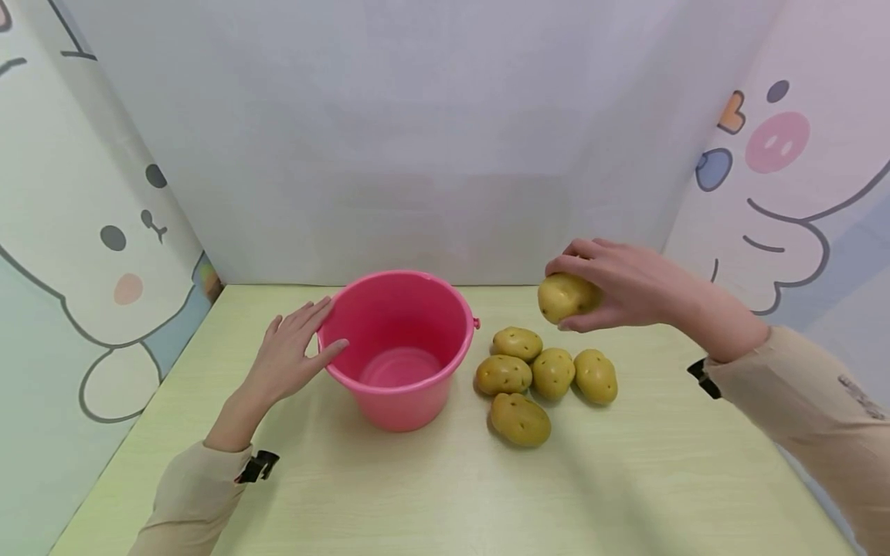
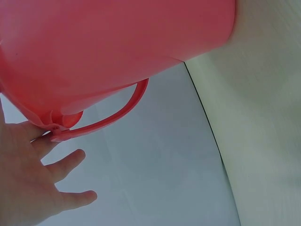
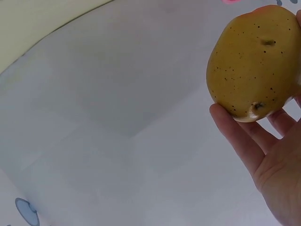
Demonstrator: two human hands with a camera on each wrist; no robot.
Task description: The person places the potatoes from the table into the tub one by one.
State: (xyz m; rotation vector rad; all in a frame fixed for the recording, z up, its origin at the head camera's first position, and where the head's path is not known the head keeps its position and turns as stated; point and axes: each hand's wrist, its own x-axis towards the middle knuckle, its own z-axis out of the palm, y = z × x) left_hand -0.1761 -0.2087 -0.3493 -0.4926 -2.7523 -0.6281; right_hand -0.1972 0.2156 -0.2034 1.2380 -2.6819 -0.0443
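My right hand (image 1: 629,286) grips a yellow-brown potato (image 1: 565,300) up above the table, thumb below and fingers over it. The right wrist view gives the same potato (image 3: 251,66) close up, with dark specks and eyes. On the left, my left hand (image 1: 288,351) rests at the rim of a pink bucket (image 1: 403,405) that stands upright. Its fingers are straight and spread. In the left wrist view, fingertips (image 2: 77,155) reach out beside the bucket's handle (image 2: 108,123), close to where it joins the rim. The bucket's visible inside is bare pink plastic.
Several potatoes (image 1: 552,374) lie bunched on the pale wooden table (image 1: 431,502), just right of the bucket. A white wall (image 1: 445,154) closes the back, and panels with cartoon animals (image 1: 125,262) flank both sides.
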